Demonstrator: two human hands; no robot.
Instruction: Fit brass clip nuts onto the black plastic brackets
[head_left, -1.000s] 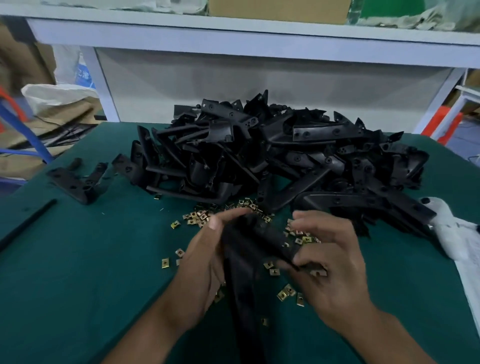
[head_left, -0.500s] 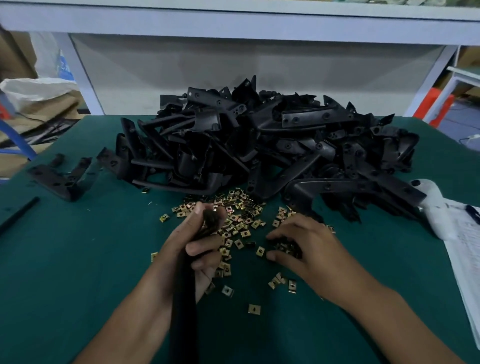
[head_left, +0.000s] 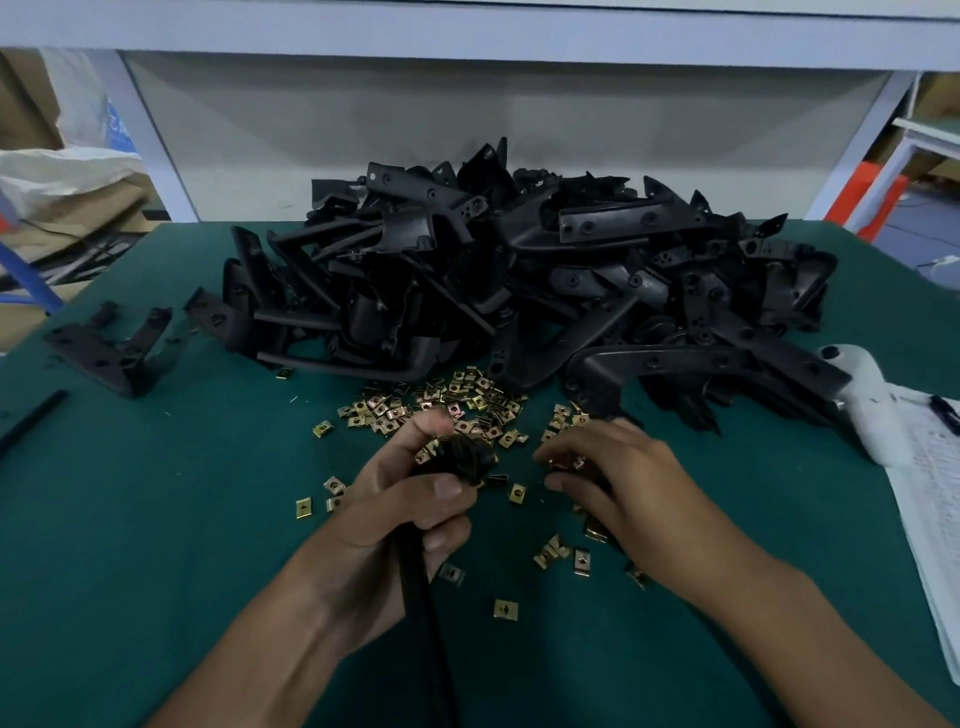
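Picking the next nut while my left grip keeps the bracket

A second ago both hands worked the bracket (head_left: 423, 597); now my left hand (head_left: 395, 499) alone holds it at 6 o'clock while my right hand (head_left: 618, 483), grip narrow, fingers bent among the brass nuts (head_left: 441, 405), apparently fetching another; whether one is pinched I cannot tell. No containers: nuts lie loose on the counter (head_left: 156, 519), bracket pile (head_left: 519, 286) at 12 o'clock.

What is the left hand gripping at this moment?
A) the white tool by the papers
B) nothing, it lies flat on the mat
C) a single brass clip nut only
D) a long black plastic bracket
D: the left hand has its fingers curled round a long black bracket that runs down toward the camera.
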